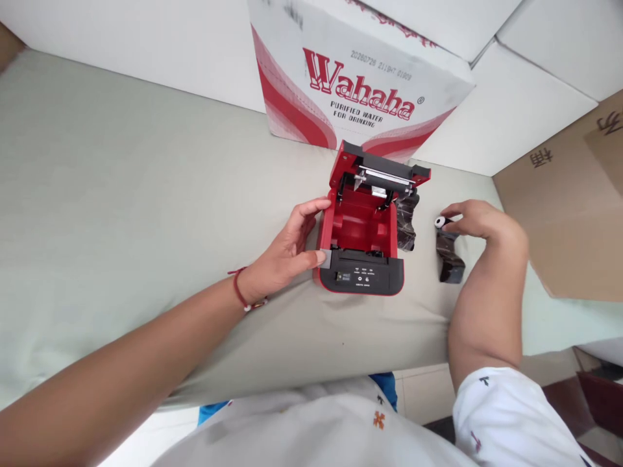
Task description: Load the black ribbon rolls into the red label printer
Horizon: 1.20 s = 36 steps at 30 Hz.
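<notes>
A red and black label printer [363,275] stands on the cloth-covered table with its lid [384,165] raised. Its red inner bay is bare. My left hand [287,250] grips the printer's left side, thumb on the grey button at the front corner and fingers along the red wall. Off to the printer's right, my right hand [470,219] is closed around a small white roll with a dark centre [440,222]. A shiny dark piece, like a wrapper or strip [450,259], lies just below the roll; whether they are joined I cannot tell.
Behind the printer stands a white and red water carton [360,84]. Another crumpled dark wrapper [406,224] lies against the printer's right side. A brown cardboard box [574,214] is at the right, and white boxes [146,45] line the back of the pale green cloth [121,194].
</notes>
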{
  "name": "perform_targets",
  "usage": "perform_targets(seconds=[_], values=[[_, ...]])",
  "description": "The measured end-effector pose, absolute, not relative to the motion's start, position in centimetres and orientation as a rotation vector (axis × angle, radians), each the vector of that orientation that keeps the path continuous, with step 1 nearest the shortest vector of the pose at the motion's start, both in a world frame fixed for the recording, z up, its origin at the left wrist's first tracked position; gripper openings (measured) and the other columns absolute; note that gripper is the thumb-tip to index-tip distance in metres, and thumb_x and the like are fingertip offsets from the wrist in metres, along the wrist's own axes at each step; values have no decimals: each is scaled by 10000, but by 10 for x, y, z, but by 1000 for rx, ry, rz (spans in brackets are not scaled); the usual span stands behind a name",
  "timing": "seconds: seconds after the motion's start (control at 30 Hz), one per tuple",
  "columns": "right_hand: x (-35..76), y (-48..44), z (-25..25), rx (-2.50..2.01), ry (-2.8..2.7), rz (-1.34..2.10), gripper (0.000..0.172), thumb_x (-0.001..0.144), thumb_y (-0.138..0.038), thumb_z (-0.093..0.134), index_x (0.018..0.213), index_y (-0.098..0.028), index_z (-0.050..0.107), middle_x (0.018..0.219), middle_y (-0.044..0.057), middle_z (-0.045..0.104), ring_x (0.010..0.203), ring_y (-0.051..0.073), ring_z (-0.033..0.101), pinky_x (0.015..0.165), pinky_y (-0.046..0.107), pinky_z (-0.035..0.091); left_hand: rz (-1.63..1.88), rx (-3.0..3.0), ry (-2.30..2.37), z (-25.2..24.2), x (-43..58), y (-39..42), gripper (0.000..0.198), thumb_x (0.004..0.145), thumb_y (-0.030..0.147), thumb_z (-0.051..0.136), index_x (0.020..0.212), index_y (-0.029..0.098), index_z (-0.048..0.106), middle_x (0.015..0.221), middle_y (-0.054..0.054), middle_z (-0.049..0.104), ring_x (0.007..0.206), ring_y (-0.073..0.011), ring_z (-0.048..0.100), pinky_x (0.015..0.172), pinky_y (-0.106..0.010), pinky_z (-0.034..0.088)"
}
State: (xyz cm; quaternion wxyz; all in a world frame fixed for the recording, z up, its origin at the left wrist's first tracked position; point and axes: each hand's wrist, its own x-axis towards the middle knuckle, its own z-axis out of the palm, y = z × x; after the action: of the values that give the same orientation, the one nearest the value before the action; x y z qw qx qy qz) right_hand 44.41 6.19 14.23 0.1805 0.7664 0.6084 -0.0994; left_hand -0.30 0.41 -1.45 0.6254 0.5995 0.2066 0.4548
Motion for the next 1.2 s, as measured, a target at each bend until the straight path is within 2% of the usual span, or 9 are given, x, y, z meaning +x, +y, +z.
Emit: perform_targets(seconds=[0.1, 0.23, 0.47, 0.6, 0.67, 0.73, 0.83, 1.0, 1.2], values=[[449, 71, 130, 2156, 1641, -344, 519, 870, -357, 863, 1374, -254, 936, 1200, 113, 929, 1068, 331, 860, 923, 409, 671, 1035, 1355, 468, -14, -3, 5, 847, 1028, 569, 958, 1773, 488, 562, 1972, -35, 480, 1843, -408, 460, 1571, -667, 387], [451, 73, 123, 2178, 1595, -276, 741, 834, -375, 914, 1551, -204, 835, 1455, 199, 864, 1212, 370, 824, 950, 430, 643, 1035, 1353, 454, -14, -3, 5, 844, 1028, 549, 963, 1769, 482, 565, 1974, -41, 480, 1845, -406, 463, 1571, -667, 391], [439, 63, 141, 2128, 1579, -372, 288, 917, -415, 902, 1117, -212, 855, 1117, 113, 858, 1007, 291, 757, 860, 394, 549, 1025, 1348, 477, -9, -2, 3, 838, 1039, 562, 953, 1768, 453, 556, 1989, -63, 472, 1830, -388, 490, 1547, -639, 428], [436, 21, 202, 1876, 2061, -672, 486, 1044, -683, 897, 1314, -280, 866, 870, 32, 772, 773, 215, 685, 765, 370, 551, 1032, 1346, 449, -4, 0, 3, 813, 1043, 538, 947, 1752, 437, 562, 1991, -77, 485, 1800, -386, 542, 1506, -629, 498], [435, -4, 232, 1510, 2331, -890, 513, 1128, -776, 801, 1354, -328, 904, 931, 80, 829, 765, 198, 744, 749, 359, 594, 1037, 1352, 460, -4, 0, 2, 817, 1041, 539, 945, 1755, 429, 565, 1991, -83, 485, 1794, -393, 551, 1505, -636, 501], [428, -24, 250, 1088, 2550, -1087, 418, 1200, -697, 721, 1420, -403, 920, 1100, 105, 912, 951, 184, 878, 843, 312, 653, 1034, 1357, 481, -5, -1, 2, 832, 1037, 549, 945, 1766, 436, 560, 1999, -75, 470, 1810, -399, 532, 1517, -638, 488], [397, -38, 249, 754, 2848, -1104, 421, 1292, -509, 579, 1633, -454, 819, 1278, 72, 948, 1163, 136, 916, 971, 241, 663, 1016, 1353, 493, -5, -2, 3, 843, 1033, 567, 945, 1769, 453, 550, 2005, -54, 454, 1838, -398, 493, 1547, -633, 445], [315, -29, 206, 1227, 2946, -769, 366, 1255, -402, 695, 1560, -271, 851, 1246, 73, 934, 997, 199, 885, 915, 303, 691, 1018, 1325, 484, -3, 0, 2, 846, 1015, 601, 960, 1744, 458, 555, 2001, -40, 455, 1857, -398, 459, 1577, -644, 380], [258, -17, 167, 1740, 2629, -326, 500, 1181, -230, 644, 1649, -174, 811, 1456, 189, 889, 1259, 385, 889, 1083, 518, 720, 1016, 1302, 491, -1, 1, 1, 836, 1008, 608, 970, 1722, 461, 560, 1964, -42, 483, 1822, -387, 484, 1543, -626, 416]])
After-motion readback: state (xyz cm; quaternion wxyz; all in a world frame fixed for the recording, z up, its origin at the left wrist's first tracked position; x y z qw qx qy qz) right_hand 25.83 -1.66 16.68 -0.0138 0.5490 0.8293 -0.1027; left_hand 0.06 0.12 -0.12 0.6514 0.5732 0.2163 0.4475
